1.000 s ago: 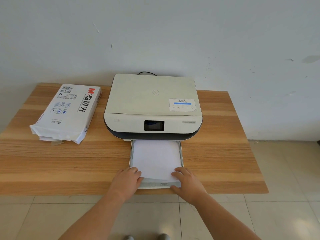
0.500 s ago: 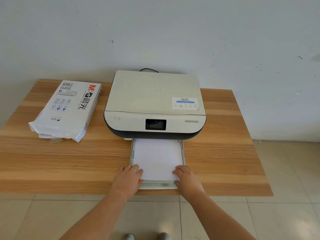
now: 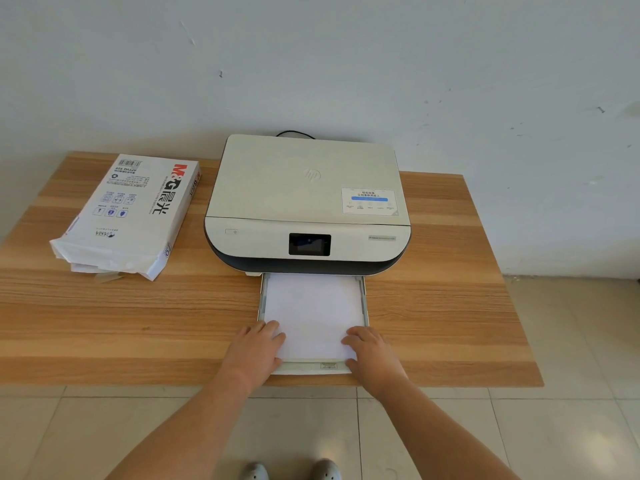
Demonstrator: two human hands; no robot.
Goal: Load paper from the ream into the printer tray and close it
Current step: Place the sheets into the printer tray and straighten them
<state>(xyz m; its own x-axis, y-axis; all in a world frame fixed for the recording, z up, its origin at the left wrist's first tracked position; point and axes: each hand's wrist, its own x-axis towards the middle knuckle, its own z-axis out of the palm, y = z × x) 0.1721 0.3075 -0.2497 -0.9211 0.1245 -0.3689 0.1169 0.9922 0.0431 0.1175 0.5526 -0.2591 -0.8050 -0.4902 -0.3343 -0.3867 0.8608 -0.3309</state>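
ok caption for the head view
Both hands press paper flat in the open printer tray.

1. The desk [image 3: 104, 323] is light brown wood with paler and darker grain bands running across.
2. The printer [image 3: 308, 188] is cream on top, with a dark band, perhaps navy or black, along its front, and a black screen [image 3: 309, 244].
3. A white sticker [image 3: 369, 201] on its lid carries a blue stripe.
4. The paper [image 3: 311, 313] is plain white; the tray [image 3: 304, 368] is pale cream.
5. The ream [image 3: 128, 216] wrapper is white with red and black lettering and small blue icons.
6. The wall [image 3: 346, 64] is off-white; the floor [image 3: 571, 427] has beige tiles.
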